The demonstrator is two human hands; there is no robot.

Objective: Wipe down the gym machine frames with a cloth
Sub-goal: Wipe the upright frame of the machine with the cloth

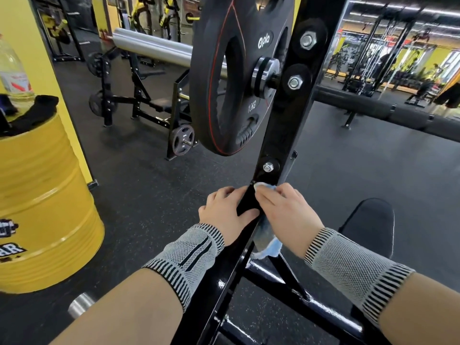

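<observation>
Centrally, one blue cloth (pixel 265 231) is pressed against the black frame post (pixel 278 135) by the right hand (pixel 286 215), fingers curled over it. Opposite, the left hand (pixel 225 212) grips the post. One weight plate (pixel 234 75) hangs above; three bolts show. One yellow drum (pixel 42 207) stands at left.

Black frame upright (pixel 278 135) runs bottom-centre to top. Left hand (pixel 225 211) grips its left edge, thumb across the front. Right hand (pixel 286 212) presses blue cloth (pixel 267 235) on its right side, just below a bolt (pixel 268 167). Weight plate (pixel 236 78) hangs left of the upright. Yellow drum (pixel 42 202) far left.
</observation>
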